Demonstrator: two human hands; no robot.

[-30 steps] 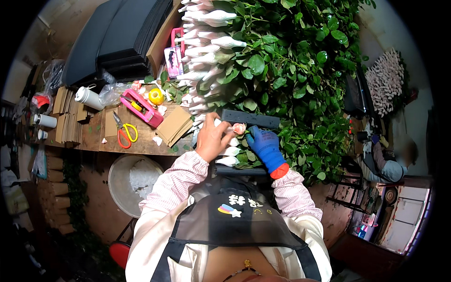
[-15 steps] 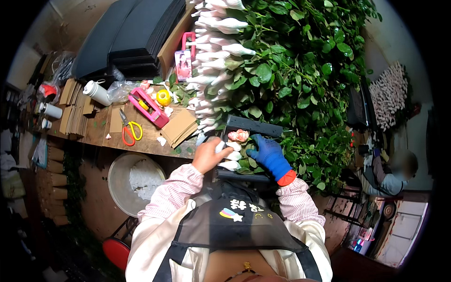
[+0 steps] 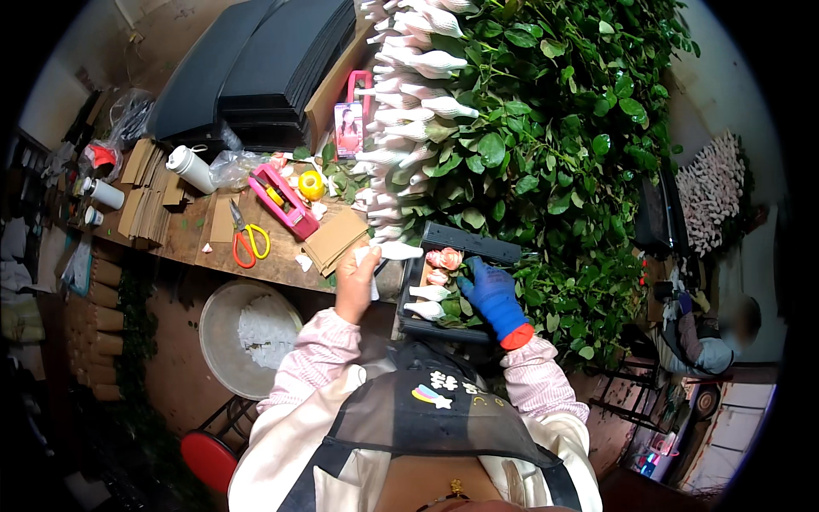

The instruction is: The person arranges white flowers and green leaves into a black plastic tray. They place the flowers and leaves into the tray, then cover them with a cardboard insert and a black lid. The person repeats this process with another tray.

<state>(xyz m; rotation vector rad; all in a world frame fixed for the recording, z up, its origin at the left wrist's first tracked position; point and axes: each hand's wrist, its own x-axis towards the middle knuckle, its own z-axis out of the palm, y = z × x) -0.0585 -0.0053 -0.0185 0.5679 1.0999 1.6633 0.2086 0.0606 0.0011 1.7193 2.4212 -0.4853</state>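
Grip of the bare left hand (image 3: pixel 351 283) pinches a limp white sleeve (image 3: pixel 374 286), its fingertips just beside a bud wrapped in white netting (image 3: pixel 401 250). The right hand (image 3: pixel 493 296), in a blue glove with a red cuff, sets its fingers among leaves beside the pink roses (image 3: pixel 445 258); whether it grasps any stems, I cannot tell. Those roses lie bared in a black tray (image 3: pixel 473 242), with two net-wrapped buds (image 3: pixel 429 293) on the side nearer the person. Left of the tray, the wooden bench (image 3: pixel 286 247) carries cardboard pieces (image 3: pixel 337 246), a pink tape dispenser (image 3: pixel 283 202) and scissors with red and yellow handles (image 3: pixel 250 245). Beyond the tray, leafy stems (image 3: pixel 554 162) heap high; a pale tub (image 3: pixel 215 341) stands below the bench.
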